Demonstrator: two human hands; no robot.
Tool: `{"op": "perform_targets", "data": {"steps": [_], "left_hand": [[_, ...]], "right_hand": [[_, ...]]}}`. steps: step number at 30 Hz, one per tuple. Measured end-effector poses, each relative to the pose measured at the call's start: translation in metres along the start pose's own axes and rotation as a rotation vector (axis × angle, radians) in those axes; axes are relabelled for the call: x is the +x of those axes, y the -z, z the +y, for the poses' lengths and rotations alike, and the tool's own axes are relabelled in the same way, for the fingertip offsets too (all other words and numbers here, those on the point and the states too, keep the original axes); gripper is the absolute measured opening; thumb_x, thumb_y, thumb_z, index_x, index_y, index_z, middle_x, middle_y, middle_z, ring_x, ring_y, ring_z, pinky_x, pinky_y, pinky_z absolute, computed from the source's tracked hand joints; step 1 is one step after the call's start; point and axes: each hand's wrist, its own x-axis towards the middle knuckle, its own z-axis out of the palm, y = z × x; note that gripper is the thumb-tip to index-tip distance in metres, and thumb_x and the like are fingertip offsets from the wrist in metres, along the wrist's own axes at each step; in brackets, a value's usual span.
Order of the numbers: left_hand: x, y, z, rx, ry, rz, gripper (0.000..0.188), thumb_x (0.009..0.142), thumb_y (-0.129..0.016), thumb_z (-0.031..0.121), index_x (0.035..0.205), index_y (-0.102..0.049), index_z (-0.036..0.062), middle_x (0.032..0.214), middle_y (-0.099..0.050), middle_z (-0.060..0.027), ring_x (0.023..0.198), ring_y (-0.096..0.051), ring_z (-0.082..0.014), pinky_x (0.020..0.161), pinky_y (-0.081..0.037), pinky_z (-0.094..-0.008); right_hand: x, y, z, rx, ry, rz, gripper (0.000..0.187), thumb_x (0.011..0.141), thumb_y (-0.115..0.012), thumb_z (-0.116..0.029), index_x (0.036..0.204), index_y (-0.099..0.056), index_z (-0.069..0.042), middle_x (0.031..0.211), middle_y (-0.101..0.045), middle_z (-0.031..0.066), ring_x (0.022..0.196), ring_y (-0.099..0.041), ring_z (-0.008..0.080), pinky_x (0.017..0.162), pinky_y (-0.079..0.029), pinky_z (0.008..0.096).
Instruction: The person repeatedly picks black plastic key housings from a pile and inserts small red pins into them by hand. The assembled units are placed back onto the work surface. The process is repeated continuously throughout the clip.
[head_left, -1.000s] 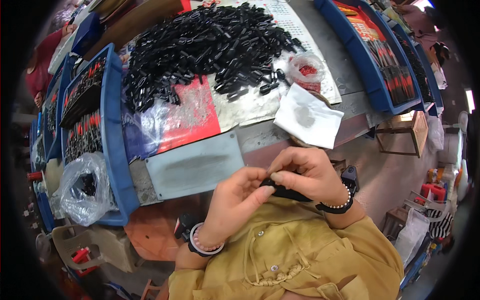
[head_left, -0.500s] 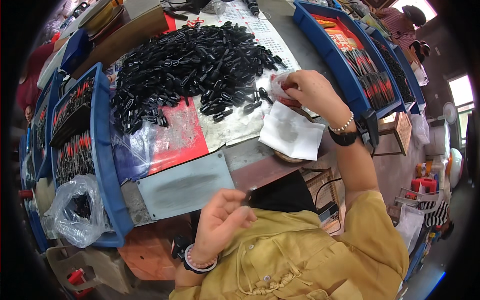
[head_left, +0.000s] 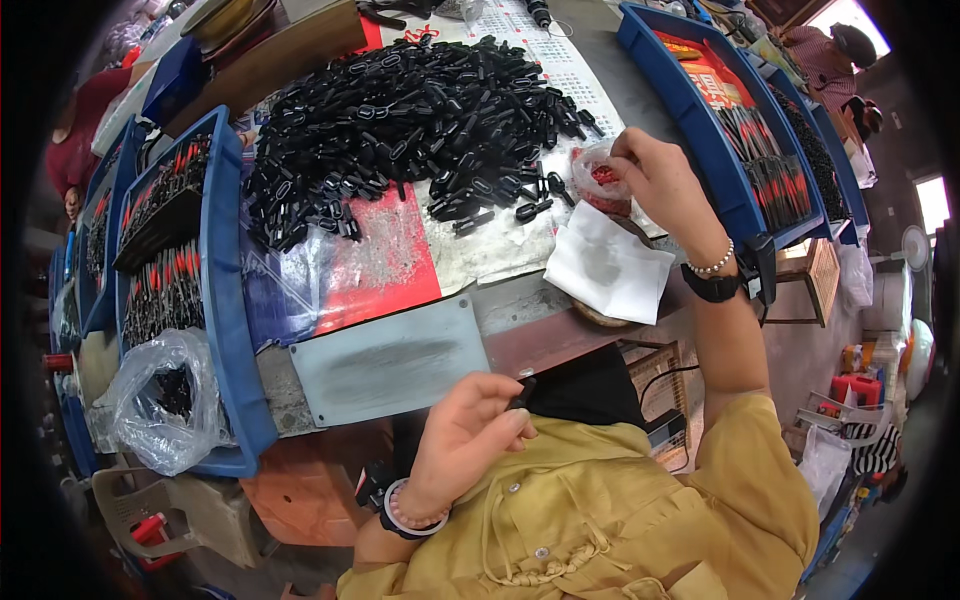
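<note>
Between the thumb and fingers of my left hand point(head_left: 462, 440) is a small black plastic part point(head_left: 523, 393), held over my lap by the table's front edge. My right hand point(head_left: 675, 190) is bent with its fingertips pinched together at the rim of a small clear bag point(head_left: 592, 165) of red pieces. Whatever is in that pinch is too small or hidden to make out. In front of the bag lies a creased white paper point(head_left: 608, 262) with a grey smudge. A big heap of black plastic parts point(head_left: 400, 130) covers the table to the left of my right hand.
A pale grey plate point(head_left: 390, 350) with a dark smear lies at the table's front edge. Blue trays point(head_left: 222, 300) of black and red-tipped parts stand on the left, with a clear plastic bag point(head_left: 165, 400). More blue trays point(head_left: 690, 120) line the right. Other people are in the background.
My right hand has drawn back a little from inside the bag, so its red pieces show more. The left hand keeps its black part. The whole view has shifted slightly.
</note>
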Motion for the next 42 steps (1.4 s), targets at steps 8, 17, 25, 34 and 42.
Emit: {"op": "perform_targets", "data": {"steps": [8, 17, 25, 34, 42], "left_hand": [[0.003, -0.009, 0.005, -0.028, -0.052, -0.005, 0.027, 0.093, -0.054, 0.0, 0.119, -0.046, -0.0028, 0.093, -0.062, -0.0087, 0.084, -0.061, -0.0114, 0.069, -0.048, -0.0221], [0.015, -0.029, 0.014, 0.041, -0.091, 0.064, 0.022, 0.093, -0.055, 0.009, 0.11, -0.048, -0.0039, 0.084, -0.064, -0.0125, 0.071, -0.061, -0.0112, 0.061, -0.049, -0.0205], [0.013, -0.031, 0.013, 0.03, -0.154, 0.137, 0.023, 0.094, -0.055, 0.01, 0.109, -0.047, -0.0046, 0.083, -0.064, -0.0138, 0.067, -0.061, -0.0111, 0.057, -0.05, -0.0201], [0.005, -0.026, 0.012, 0.048, -0.177, 0.112, 0.022, 0.094, -0.054, 0.004, 0.111, -0.045, -0.0039, 0.089, -0.062, -0.0125, 0.074, -0.06, -0.0107, 0.061, -0.049, -0.0209], [-0.006, -0.029, 0.007, 0.238, -0.309, 0.146, 0.037, 0.095, -0.052, 0.006, 0.126, -0.033, -0.0018, 0.085, -0.063, -0.0128, 0.068, -0.06, -0.0108, 0.06, -0.051, -0.0205]], "right_hand": [[-0.023, 0.011, -0.033, 0.528, -0.128, 0.011, 0.01, 0.088, -0.06, -0.001, 0.096, -0.062, 0.005, 0.083, -0.069, 0.0095, 0.071, -0.065, 0.0125, 0.062, -0.052, 0.0233], [-0.088, -0.016, -0.101, 1.185, -0.307, -0.431, 0.011, 0.093, -0.057, -0.011, 0.096, -0.056, 0.0, 0.085, -0.06, 0.0034, 0.071, -0.058, 0.0081, 0.062, -0.048, 0.0218], [-0.098, -0.029, -0.105, 1.52, -0.505, -0.508, 0.014, 0.09, -0.063, -0.01, 0.09, -0.058, 0.003, 0.087, -0.062, 0.0104, 0.067, -0.059, 0.0113, 0.062, -0.049, 0.0218], [-0.106, -0.027, -0.11, 1.399, -0.195, -0.384, 0.008, 0.087, -0.063, 0.002, 0.095, -0.062, 0.005, 0.09, -0.063, 0.0086, 0.078, -0.062, 0.013, 0.067, -0.051, 0.0244], [-0.111, -0.036, -0.117, 1.072, 0.22, -0.151, 0.018, 0.08, -0.066, 0.008, 0.096, -0.061, 0.003, 0.093, -0.065, 0.0147, 0.081, -0.064, 0.0216, 0.068, -0.052, 0.029]]}}
